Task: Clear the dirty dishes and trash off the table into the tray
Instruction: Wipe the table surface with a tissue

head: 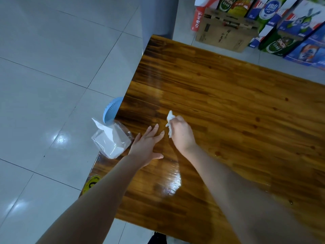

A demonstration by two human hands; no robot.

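Here, near the frame's centre, the right hand (181, 132) pinches a crumpled tissue (170, 120) on the wooden surface (228, 103), seemingly wiping, while the left hand (147, 145) lies spread flat. No tray shows; next, the tissue needs binning, maybe in the blue basket (110, 110) at centre-left.

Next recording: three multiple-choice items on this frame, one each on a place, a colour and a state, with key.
1. Where does the clear plastic tissue pack lie?
A: at the brown wooden table's left edge. B: on the floor tiles. C: on the cartons.
2. What colour is the round slotted plastic basket beside the table?
A: red. B: light blue. C: green.
3. What is the right hand doing?
A: lying flat, empty. B: gripping a crumpled white tissue. C: holding a cup.
Key: 1 A, the pack overhangs that edge; 2 B, its rim is pale blue; 3 B, its fingers curl round the tissue.
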